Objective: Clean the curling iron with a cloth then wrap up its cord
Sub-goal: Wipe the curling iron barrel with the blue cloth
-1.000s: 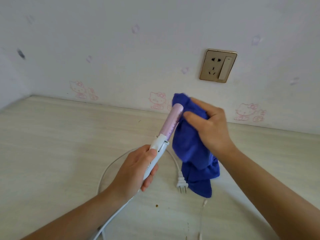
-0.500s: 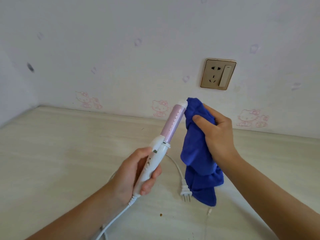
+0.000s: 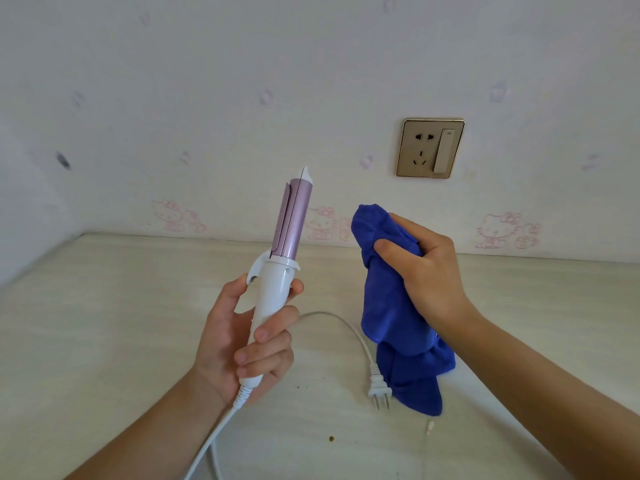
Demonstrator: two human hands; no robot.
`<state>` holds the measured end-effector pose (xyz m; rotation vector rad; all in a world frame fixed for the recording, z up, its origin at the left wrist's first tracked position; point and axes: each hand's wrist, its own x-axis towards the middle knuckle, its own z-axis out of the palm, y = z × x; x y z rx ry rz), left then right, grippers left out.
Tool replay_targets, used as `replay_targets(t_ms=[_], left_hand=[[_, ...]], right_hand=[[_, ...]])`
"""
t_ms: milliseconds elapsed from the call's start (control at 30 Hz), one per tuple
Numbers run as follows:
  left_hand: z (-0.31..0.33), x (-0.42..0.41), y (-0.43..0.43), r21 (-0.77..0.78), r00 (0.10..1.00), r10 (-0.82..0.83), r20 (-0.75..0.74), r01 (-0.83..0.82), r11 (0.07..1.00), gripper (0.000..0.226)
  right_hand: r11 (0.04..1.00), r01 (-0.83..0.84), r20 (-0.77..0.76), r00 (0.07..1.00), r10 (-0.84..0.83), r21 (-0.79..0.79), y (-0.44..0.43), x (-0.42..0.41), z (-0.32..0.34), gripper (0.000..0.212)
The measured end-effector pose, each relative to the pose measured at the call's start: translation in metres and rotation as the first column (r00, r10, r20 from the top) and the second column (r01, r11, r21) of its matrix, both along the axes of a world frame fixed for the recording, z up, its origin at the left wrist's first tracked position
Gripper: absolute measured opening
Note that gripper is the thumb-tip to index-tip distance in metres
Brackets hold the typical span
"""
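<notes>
My left hand grips the white handle of the curling iron, which stands almost upright with its pink-purple barrel pointing up. My right hand clutches a blue cloth to the right of the barrel, a gap between cloth and iron. The cloth hangs down over the table. The white cord leaves the handle's base toward the bottom edge, and another stretch curves across the table to the plug, which lies flat beside the cloth's lower end.
The pale wood-grain table meets a white wall with pink cartoon cat stickers. A gold wall socket with switch sits above the cloth. A thin white wire end and small crumbs lie near the front.
The cloth has come off the barrel and moved right and down. My left hand has turned the iron more upright, showing the clamp side of the barrel.
</notes>
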<state>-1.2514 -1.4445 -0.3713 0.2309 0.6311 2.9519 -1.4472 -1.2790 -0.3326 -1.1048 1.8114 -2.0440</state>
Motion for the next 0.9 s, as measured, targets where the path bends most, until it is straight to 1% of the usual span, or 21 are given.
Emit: replay_targets(t_ms=[100,233,367,433,500,567,633,733,767,833,900], left_hand=[[0.000,0.000,0.001,-0.002,1.000,-0.002,-0.004,0.002,1.000,0.054],[0.000,-0.001,0.001,-0.023,1.000,-0.015,-0.016,0.014,1.000,0.055],[-0.003,-0.001,0.000,-0.044,1.000,-0.013,-0.026,0.012,0.999,0.071],[-0.006,-0.001,0.000,-0.093,1.000,0.023,0.009,-0.023,0.995,0.065],[-0.010,-0.001,0.002,-0.214,0.992,0.108,0.065,-0.092,0.973,0.059],[-0.015,-0.002,0.006,-0.376,0.968,0.221,0.122,-0.161,0.912,0.056],[-0.018,-0.003,0.012,-0.524,0.937,0.316,0.148,-0.197,0.828,0.055],[-0.022,-0.004,0.019,-0.671,0.898,0.422,0.122,-0.238,0.702,0.053],[-0.023,-0.003,0.021,-0.709,0.886,0.451,0.106,-0.250,0.659,0.056],[-0.024,-0.003,0.026,-0.782,0.870,0.490,0.049,-0.272,0.561,0.062],[-0.025,-0.004,0.029,-0.836,0.865,0.502,-0.007,-0.281,0.472,0.056]], right_hand=[[1.000,-0.020,0.010,1.000,0.020,-0.010,0.000,0.002,0.000,0.024],[1.000,-0.022,0.006,1.000,0.022,-0.007,0.000,0.002,0.001,0.024],[1.000,-0.025,0.004,1.000,0.026,-0.010,0.001,0.002,0.003,0.024],[1.000,-0.027,0.002,1.000,0.027,-0.017,0.001,0.002,0.004,0.025],[0.999,-0.023,0.008,1.000,0.024,-0.031,0.002,0.001,0.006,0.027],[0.998,-0.017,0.004,1.000,0.017,-0.059,0.003,0.000,0.008,0.032],[0.995,-0.012,0.007,1.000,0.013,-0.100,0.004,-0.002,0.011,0.038],[0.991,-0.012,-0.001,1.000,0.011,-0.134,0.007,-0.007,0.017,0.042],[0.991,-0.024,-0.019,1.000,0.022,-0.130,0.008,-0.009,0.018,0.042],[0.994,-0.062,-0.080,0.995,0.055,-0.088,0.009,-0.010,0.021,0.040],[0.995,-0.096,-0.149,0.984,0.098,0.019,0.010,-0.012,0.021,0.039]])
